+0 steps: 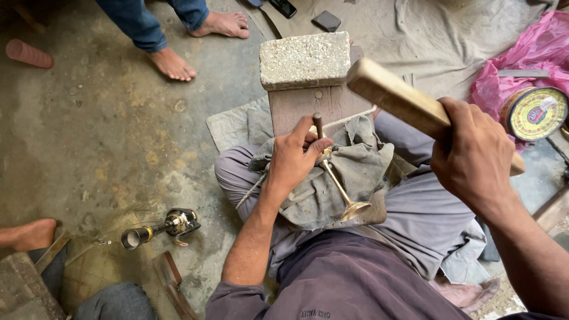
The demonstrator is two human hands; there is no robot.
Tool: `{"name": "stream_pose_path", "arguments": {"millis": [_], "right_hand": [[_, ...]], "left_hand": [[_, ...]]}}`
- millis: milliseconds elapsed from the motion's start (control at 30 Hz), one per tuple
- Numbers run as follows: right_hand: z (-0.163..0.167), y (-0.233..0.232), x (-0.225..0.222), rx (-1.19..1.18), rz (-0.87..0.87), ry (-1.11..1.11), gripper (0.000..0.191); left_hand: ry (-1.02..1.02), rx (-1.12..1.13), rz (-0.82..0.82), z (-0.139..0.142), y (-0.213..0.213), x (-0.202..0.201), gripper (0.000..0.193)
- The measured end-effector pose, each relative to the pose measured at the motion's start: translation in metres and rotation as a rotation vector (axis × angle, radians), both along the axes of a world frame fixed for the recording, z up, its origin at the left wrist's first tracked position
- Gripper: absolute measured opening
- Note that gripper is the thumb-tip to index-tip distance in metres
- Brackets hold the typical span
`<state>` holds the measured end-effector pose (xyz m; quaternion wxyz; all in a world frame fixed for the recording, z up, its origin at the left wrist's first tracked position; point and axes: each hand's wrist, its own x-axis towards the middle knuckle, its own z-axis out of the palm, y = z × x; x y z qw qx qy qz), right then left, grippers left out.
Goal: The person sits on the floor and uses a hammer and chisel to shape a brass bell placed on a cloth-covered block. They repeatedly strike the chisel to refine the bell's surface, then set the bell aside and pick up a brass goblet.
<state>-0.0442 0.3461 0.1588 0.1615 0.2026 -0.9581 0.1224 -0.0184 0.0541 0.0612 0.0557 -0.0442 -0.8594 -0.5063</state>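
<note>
Left hand (293, 157) gripping dark metal punch (317, 124) upright on slender brass goblet (342, 191); right hand (471, 157) clenching pale wooden mallet (409, 104) above goblet; best struck squarely.

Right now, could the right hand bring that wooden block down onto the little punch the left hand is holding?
Probably yes. The right hand holds the wooden block raised beside the punch, with nothing between them; the left hand grips lower down.

One head-worn view — steeply down, close over the seated person's lap.
</note>
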Motion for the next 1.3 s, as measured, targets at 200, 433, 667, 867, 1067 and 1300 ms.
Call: {"name": "stream_pose_path", "arguments": {"millis": [200,433,667,867,1067,1300], "right_hand": [[0.004,-0.008,-0.008,-0.169,0.035,-0.089,0.047],[0.009,-0.008,-0.015,0.191,-0.006,-0.111,0.038],[-0.015,0.004,-0.017,-0.020,0.030,-0.132,0.049],[-0.025,0.012,-0.010,-0.052,0.047,-0.126,0.046],[-0.035,0.017,0.002,-0.064,0.051,-0.039,0.045],[-0.039,0.016,0.016,-0.007,0.017,0.017,0.030]], "left_hand": [[0.052,-0.132,-0.095,0.016,-0.006,-0.006,0.046],[0.054,-0.136,-0.152,0.025,-0.005,-0.011,0.045],[-0.001,-0.141,-0.122,0.022,0.000,-0.009,0.046],[0.102,-0.174,-0.132,0.018,0.000,0.000,0.043],[0.221,-0.243,-0.195,0.016,-0.003,0.007,0.034],[0.258,-0.226,-0.240,0.004,-0.004,0.004,0.037]]}}
